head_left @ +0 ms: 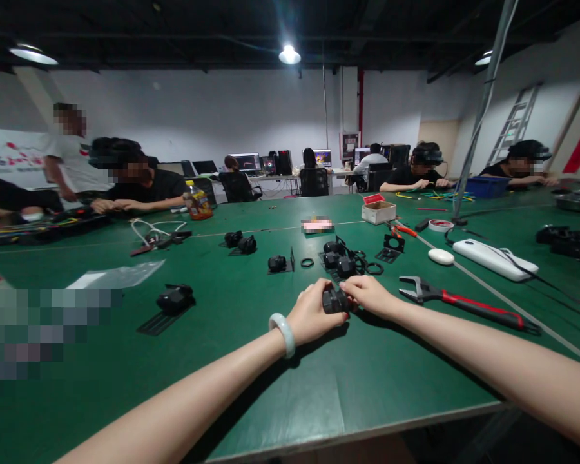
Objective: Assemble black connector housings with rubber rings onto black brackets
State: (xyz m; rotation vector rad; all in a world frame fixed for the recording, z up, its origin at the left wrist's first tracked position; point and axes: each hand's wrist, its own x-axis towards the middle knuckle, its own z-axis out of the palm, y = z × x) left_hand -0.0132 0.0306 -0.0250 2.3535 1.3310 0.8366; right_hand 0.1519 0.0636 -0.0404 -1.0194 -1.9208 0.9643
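A black plastic fitting (335, 299), like a cable gland, is between my hands just above or on the green table. My left hand (314, 309), with a pale bangle on its wrist, grips it with thumb and fingers. From the other side, the fingers of my right hand (365, 293) pinch its right end; the exact contact is partly hidden. Beyond lie a cluster of similar fittings (341, 264) and a black ring nut (307, 263). Another fitting on a slotted bracket (174, 299) sits to the left. An adjustable wrench (468, 305) rests to the right.
A white power strip (495, 259), an oval white object (441, 257) and a roll of tape (440, 225) lie at right. A small box (378, 212) and a bottle (198, 202) stand farther back. A metal pole (483, 109) rises at right. Co-workers sit across the table (251, 361).
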